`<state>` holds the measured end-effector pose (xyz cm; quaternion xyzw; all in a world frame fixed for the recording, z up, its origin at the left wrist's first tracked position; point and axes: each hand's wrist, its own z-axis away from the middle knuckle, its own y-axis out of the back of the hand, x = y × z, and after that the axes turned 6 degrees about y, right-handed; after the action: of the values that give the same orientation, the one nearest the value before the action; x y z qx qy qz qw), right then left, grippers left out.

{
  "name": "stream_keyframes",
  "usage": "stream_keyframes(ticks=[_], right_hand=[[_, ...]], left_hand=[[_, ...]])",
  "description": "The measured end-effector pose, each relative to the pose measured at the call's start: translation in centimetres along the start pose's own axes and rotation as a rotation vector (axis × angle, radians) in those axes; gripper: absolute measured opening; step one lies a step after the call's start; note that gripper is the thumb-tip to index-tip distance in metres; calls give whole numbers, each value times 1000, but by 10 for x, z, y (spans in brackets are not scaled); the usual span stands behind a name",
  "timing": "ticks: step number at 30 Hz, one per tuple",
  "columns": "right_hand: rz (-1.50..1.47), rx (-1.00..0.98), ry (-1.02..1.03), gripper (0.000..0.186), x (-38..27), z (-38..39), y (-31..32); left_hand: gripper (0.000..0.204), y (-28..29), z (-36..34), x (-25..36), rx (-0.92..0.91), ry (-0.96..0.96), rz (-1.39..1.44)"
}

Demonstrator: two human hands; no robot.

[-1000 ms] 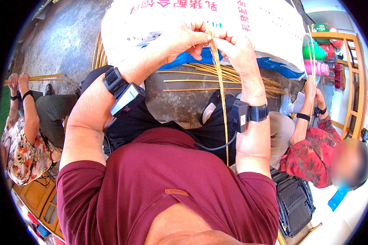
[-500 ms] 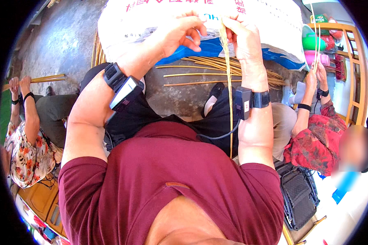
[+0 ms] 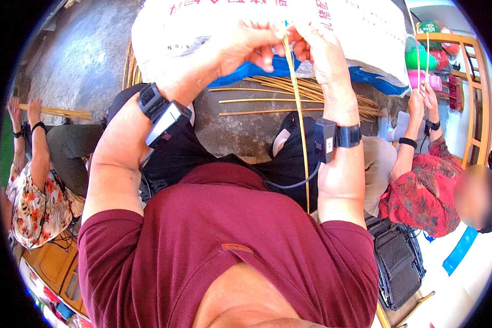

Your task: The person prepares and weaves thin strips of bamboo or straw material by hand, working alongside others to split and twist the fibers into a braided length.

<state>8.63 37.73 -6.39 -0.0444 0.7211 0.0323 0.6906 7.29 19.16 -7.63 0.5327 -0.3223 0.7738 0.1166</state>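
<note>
A long straw-coloured dried stalk (image 3: 302, 126) hangs before me, its bushy head up between my hands and its thin end down by my right thigh. My left hand (image 3: 254, 45) has its thumb and forefinger closed at the head's tip, the other fingers curled. Just beside it, my right hand (image 3: 318, 46) also pinches the head, fingers bent. The exact fingertip contact is partly hidden. Behind both hands lies a large white printed sack (image 3: 186, 24) with a blue edge.
Several similar stalks (image 3: 268, 112) lie on the concrete floor (image 3: 229, 124) under the sack. At the right a person in a red patterned shirt (image 3: 421, 188) holds up thin stalks; at the left another in a floral shirt (image 3: 38, 213) holds stalks too. A folded black chair (image 3: 396, 268) stands behind.
My left hand has moved right and closed onto the stalk's head beside my right hand. The head has tilted left. The people at both sides have shifted their stalks slightly.
</note>
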Motion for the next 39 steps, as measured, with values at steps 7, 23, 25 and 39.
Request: stream_keyframes(ticks=[7,23,25,39], right_hand=[[125,-462,-231,31,-18,17,-13],[103,-430,-268,26,-29,24,-7],[92,-441,-269,27,-27,22,-6],[38,-389,-281,27,-20,20,-2]], left_hand=[[16,28,5,27,144,-147,58],[19,26,16,37,149,-21,-4],[17,26,16,39,153,-8,36],[20,40,11,30,271,-124,167]])
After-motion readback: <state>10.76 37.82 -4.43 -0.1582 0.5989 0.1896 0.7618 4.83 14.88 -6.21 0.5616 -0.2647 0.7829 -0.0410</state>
